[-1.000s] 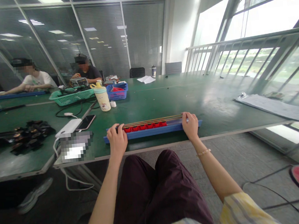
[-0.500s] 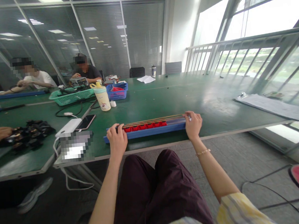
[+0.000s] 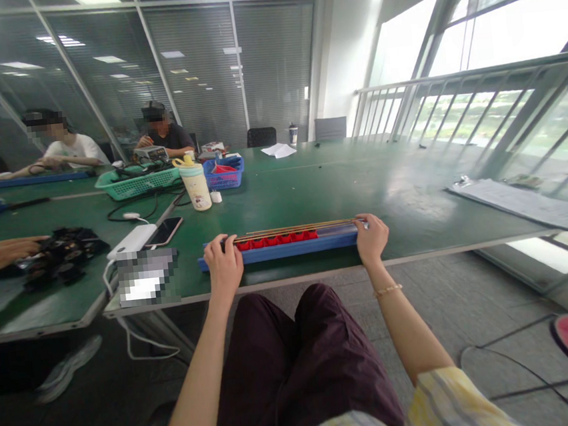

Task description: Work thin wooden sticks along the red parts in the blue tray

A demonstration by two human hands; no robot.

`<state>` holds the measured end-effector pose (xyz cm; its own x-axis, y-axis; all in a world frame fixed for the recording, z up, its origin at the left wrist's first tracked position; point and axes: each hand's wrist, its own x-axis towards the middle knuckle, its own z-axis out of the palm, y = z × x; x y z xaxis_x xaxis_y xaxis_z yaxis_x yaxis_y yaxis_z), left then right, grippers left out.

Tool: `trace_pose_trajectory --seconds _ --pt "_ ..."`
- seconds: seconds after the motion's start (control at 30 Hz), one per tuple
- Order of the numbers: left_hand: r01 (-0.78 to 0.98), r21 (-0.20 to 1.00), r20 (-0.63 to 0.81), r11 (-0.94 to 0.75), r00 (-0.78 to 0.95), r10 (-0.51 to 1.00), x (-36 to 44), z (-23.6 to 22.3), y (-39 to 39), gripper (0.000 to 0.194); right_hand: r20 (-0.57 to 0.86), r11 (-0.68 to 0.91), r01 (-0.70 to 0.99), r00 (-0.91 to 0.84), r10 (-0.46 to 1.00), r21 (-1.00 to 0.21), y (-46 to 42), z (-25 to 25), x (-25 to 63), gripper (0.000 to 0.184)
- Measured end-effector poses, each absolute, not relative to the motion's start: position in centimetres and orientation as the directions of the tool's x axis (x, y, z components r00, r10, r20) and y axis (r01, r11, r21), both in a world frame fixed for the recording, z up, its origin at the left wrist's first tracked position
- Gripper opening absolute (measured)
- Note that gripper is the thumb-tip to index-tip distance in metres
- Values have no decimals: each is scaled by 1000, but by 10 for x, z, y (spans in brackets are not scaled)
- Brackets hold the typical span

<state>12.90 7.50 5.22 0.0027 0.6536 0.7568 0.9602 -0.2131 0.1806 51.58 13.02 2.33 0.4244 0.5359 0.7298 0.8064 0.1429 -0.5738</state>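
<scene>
A long blue channel (image 3: 287, 250) lies along the front edge of the green table. Several red holders (image 3: 277, 240) sit in a row inside it, and a bare grey stretch shows toward its right end. Thin orange wires (image 3: 295, 229) run lengthwise above the holders, from one hand to the other. My left hand (image 3: 225, 264) is closed around the wires' left ends at the channel, where a small black piece shows between the fingers. At the other end, my right hand (image 3: 373, 236) pinches the wires, its fingertips partly hidden.
Left of the channel lie a phone (image 3: 164, 232), a white power strip (image 3: 132, 241) and a blurred-out screen. Farther back stand a cream bottle (image 3: 195, 189), a green basket (image 3: 138, 185) and a blue basket (image 3: 225, 180). A co-worker's hand (image 3: 7, 255) touches black parts. Right: a clipboard (image 3: 514, 204).
My right hand has shifted slightly right along the channel, its fingers now lower over the wires' ends. My left hand stays at the left end.
</scene>
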Motion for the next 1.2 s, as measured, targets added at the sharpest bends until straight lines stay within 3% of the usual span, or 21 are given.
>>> trace_pose_trajectory --seconds 0.8,1.2 --pt "962 178 761 -209 0 649 128 52 75 36 758 174 798 445 477 -577 128 24 513 24" --pt "965 168 760 -200 2 650 126 49 77 35 790 330 764 359 497 -555 132 24 518 28"
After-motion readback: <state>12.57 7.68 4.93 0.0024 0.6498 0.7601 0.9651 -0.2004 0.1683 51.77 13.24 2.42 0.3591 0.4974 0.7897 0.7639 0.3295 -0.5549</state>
